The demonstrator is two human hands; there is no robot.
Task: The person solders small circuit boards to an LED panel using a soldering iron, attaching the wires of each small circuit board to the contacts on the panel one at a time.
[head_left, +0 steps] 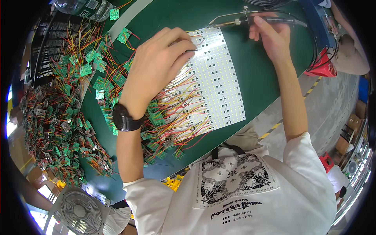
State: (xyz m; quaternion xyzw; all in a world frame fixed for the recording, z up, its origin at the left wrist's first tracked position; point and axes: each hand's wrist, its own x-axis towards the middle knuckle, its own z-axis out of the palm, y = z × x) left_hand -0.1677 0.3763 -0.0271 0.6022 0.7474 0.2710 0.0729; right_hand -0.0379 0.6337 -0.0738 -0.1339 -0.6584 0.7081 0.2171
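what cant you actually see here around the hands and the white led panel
- Head view: the left hand covers the wire end it pinches on the white panel.
- The soldering iron tip is too small to tell whether it touches.
- Wires hide the panel's left edge.
- The bottle is cut off by the rim.

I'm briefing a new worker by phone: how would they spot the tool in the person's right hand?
Start at the green worktable and find the white LED panel lying on it. Just beyond the panel's far edge, the right hand grips a slim soldering iron lying nearly level. It is the only long metal rod there, trailing a dark cable, unlike the small green boards with coloured wires.
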